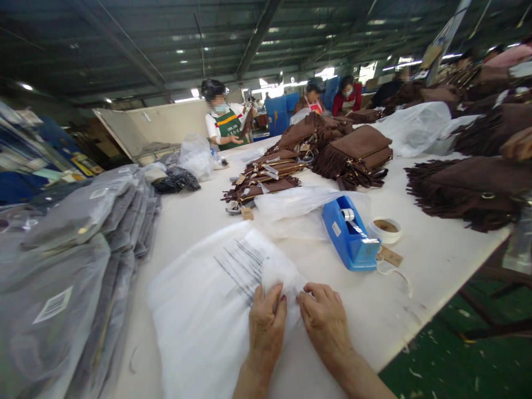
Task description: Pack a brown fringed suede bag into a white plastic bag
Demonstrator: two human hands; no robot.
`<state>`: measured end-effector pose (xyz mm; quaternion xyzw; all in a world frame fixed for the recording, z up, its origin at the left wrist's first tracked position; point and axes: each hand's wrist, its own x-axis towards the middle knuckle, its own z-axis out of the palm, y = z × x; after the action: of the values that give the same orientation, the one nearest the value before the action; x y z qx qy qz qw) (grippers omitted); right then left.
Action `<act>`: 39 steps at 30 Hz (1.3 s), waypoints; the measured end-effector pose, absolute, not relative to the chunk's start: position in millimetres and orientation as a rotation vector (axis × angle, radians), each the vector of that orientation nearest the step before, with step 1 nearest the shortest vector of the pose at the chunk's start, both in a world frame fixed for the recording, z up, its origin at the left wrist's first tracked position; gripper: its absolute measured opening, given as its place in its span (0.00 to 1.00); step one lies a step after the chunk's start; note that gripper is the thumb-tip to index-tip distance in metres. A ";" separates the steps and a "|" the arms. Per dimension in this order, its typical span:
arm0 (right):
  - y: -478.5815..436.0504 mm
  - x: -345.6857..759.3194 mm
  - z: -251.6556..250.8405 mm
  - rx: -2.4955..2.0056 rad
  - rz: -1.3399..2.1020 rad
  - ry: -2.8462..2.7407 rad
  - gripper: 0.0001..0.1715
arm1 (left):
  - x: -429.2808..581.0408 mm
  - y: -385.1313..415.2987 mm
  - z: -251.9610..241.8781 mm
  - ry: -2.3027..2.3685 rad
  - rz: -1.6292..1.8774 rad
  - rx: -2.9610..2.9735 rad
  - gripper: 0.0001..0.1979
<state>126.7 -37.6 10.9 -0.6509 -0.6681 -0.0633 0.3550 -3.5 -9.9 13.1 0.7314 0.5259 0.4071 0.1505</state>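
Note:
A white plastic bag [199, 299] with printed lines of dark text lies flat on the table in front of me. My left hand [267, 321] pinches the gathered plastic near its right edge, thumb and fingers closed. Close beside it, my right hand [324, 316] grips the same edge with curled fingers. What is inside the bag cannot be made out through the plastic. Just beyond my right hand stands a blue tape dispenser [351, 235] with a roll of clear tape. Next to it are a small white round container [385, 229] and a brown tag [389, 255] with a white string.
Grey items in clear barcoded bags [62, 293] are stacked at left. Brown fringed handbags [353, 149] lie in piles ahead, with another fringed bag [474, 185] at right near a person's hand [518, 145]. A co-worker in a green apron [228, 128] stands across the table [419, 293].

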 end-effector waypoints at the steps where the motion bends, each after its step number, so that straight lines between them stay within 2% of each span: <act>1: -37.7 126.0 10.2 -1.665 -0.134 -1.705 0.12 | -3.5 -9.9 13.6 1.514 1.165 2.098 0.13; 11: -28.3 122.9 16.9 -1.543 0.412 -1.214 0.10 | -3.8 -9.6 12.3 1.540 1.161 2.108 0.12; 19: -23.5 133.2 24.6 -1.495 0.806 -0.878 0.19 | -3.9 -8.9 13.3 1.518 1.171 2.123 0.12; 23: -20.7 127.9 34.7 -1.443 0.896 -0.866 0.18 | -4.0 -11.0 14.7 1.473 1.156 2.179 0.11; 27: -16.2 122.2 42.6 -1.406 0.937 -0.952 0.15 | -1.8 -14.0 19.5 1.496 1.102 2.237 0.20; 31: -17.7 129.5 40.7 -1.428 0.816 -1.102 0.15 | -0.9 -12.3 20.5 1.515 1.106 2.216 0.11; 34: -26.0 140.5 30.9 -1.513 0.587 -1.188 0.13 | -2.1 -10.2 18.2 1.551 1.097 2.160 0.12; 39: -40.0 141.1 11.4 -1.763 -0.138 -1.687 0.11 | -3.0 -10.8 17.3 1.524 1.119 2.109 0.13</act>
<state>141.1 -40.0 11.4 -0.6779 -0.6487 -0.0529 0.3418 -3.0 -10.8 17.3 0.7358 0.5316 0.3903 0.1539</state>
